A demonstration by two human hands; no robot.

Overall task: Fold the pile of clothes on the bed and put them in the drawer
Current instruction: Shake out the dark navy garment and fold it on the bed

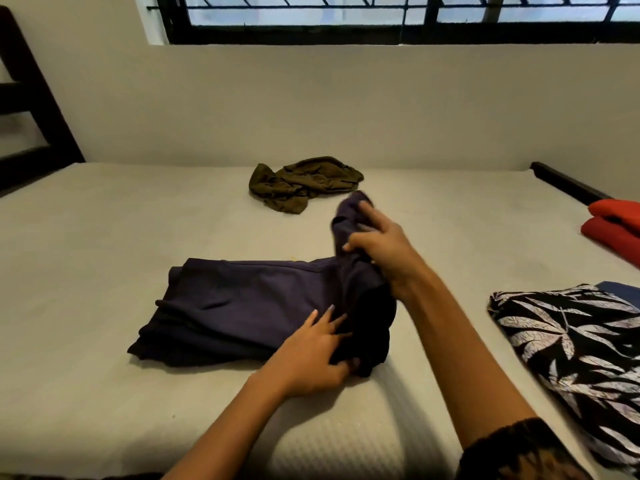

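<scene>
a dark purple garment [242,306] lies in the middle of the bed [104,237], partly folded, its left part flat on the mattress. the right hand [384,251] has its fingers clenched round the garment's right end, which it holds lifted off the bed. the left hand [311,355] rests on the flat part just beside the lifted fold, fingers straight and spread, grasping nothing. a crumpled olive garment [301,185] sits near the far edge. at the right edge lie a folded red garment [613,226] and, nearer, a leaf-print garment [581,348].
</scene>
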